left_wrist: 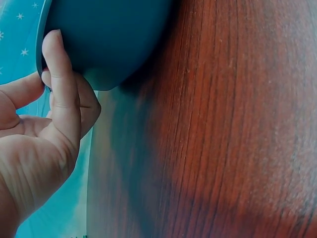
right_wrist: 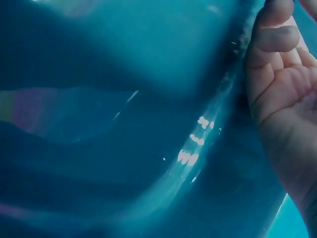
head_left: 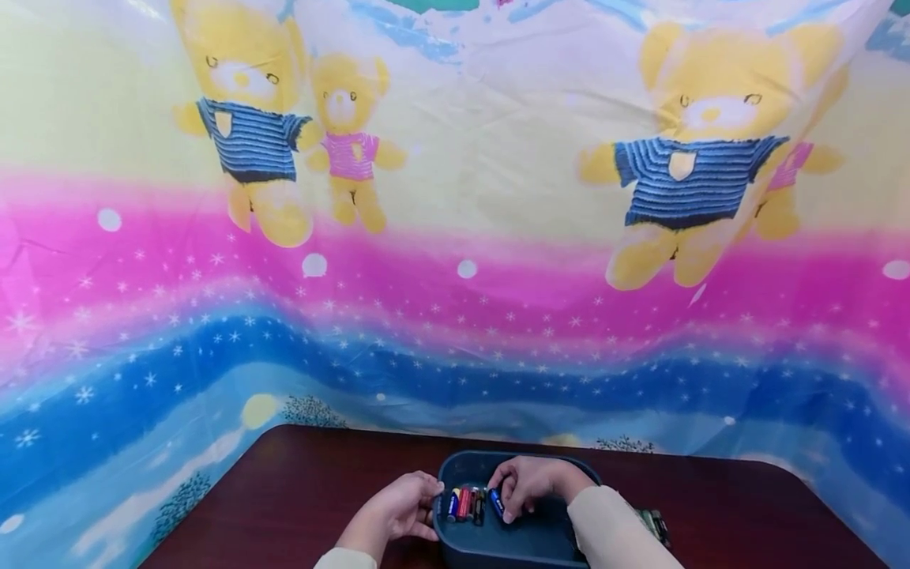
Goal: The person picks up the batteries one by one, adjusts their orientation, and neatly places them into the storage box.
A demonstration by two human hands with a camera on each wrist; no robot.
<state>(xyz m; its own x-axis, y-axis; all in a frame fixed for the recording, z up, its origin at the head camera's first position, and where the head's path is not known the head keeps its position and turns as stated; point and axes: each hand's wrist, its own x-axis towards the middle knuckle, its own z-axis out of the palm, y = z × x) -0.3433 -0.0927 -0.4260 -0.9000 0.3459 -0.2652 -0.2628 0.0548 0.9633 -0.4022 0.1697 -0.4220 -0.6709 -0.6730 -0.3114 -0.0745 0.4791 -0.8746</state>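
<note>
A dark blue-grey plastic tub (head_left: 512, 545) stands near the front of the table. My left hand (head_left: 407, 506) pinches its left rim, with the finger and thumb meeting at the edge of the tub (left_wrist: 114, 39) in the left wrist view. Inside, along the left end, several batteries lie side by side: a blue one (head_left: 453, 506), a red one (head_left: 464, 504) and a dark one (head_left: 479, 507). Just right of that row, my right hand (head_left: 529, 484) pinches a blue battery (head_left: 497, 503), tilted, over the tub floor. The right wrist view shows the hand (right_wrist: 282, 84) against the tub wall, its fingertips cut off.
A few greenish and dark cylindrical things (head_left: 656, 523), partly hidden by the right sleeve (head_left: 618, 529), lie on the table right of the tub. The dark red-brown table (head_left: 334, 466) has rounded back corners. Behind it hangs a bear-printed cloth (head_left: 462, 316).
</note>
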